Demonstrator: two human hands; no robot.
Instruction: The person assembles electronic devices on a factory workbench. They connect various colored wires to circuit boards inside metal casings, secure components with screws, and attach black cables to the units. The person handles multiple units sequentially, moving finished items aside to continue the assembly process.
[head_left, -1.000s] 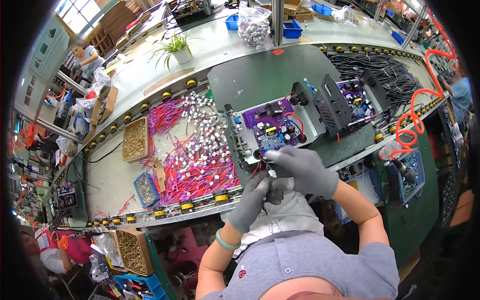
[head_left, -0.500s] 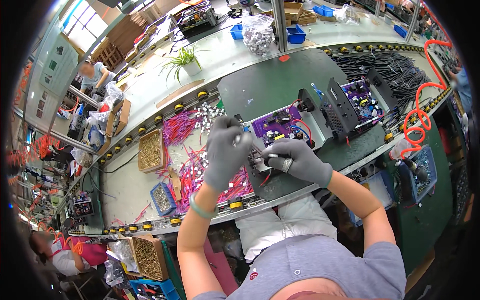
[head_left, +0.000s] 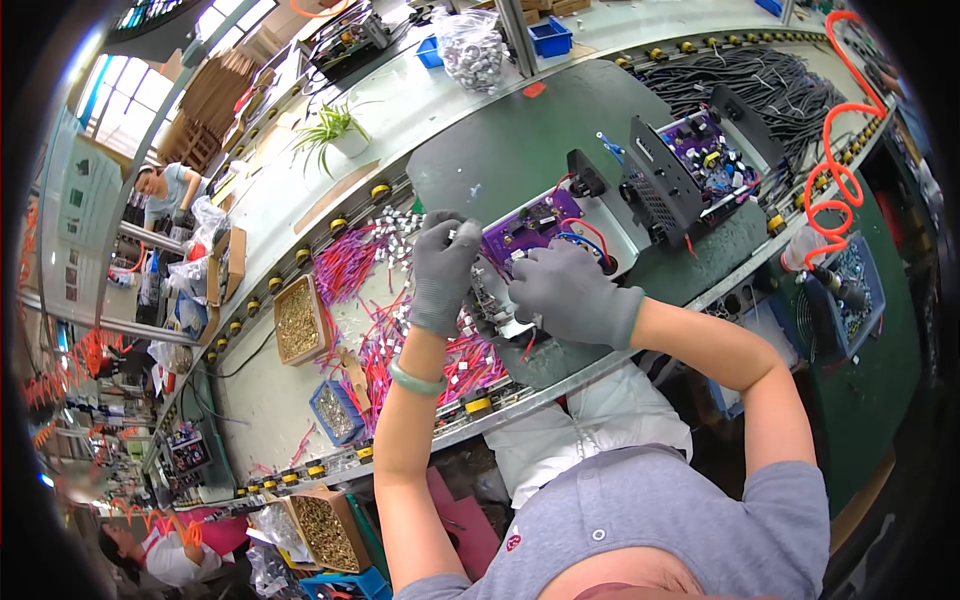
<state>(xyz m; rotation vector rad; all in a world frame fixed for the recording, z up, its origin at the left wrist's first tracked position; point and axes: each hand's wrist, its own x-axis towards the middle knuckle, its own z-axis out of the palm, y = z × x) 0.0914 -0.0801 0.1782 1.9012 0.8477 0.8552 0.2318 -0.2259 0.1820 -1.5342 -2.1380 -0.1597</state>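
Both my hands wear grey gloves. My left hand [head_left: 445, 275] is raised beside the left end of an open metal chassis [head_left: 625, 230], fingers curled in a pinch. A speck of white shows at its fingertips, too small to name. My right hand [head_left: 575, 295] reaches over the near left corner of the chassis, fingers bent down and closed beside a purple circuit board [head_left: 530, 228]. What those fingers grip is mostly hidden; small white bits show at their edge. Red and blue wires [head_left: 590, 238] arch from the board. A metal end panel with small parts [head_left: 488, 300] lies between my hands.
Red and purple wire leads with white connectors [head_left: 345, 265] are heaped left, near a box of brass-coloured parts [head_left: 300, 320] and a blue bin [head_left: 336, 412]. A second chassis [head_left: 715, 160] stands right, before black cables [head_left: 745, 85]. A coiled orange hose [head_left: 828, 185] hangs right.
My right hand has moved up and left over the chassis corner, its fingers turned down. My left hand has shifted slightly up. The whole view has tilted a little.
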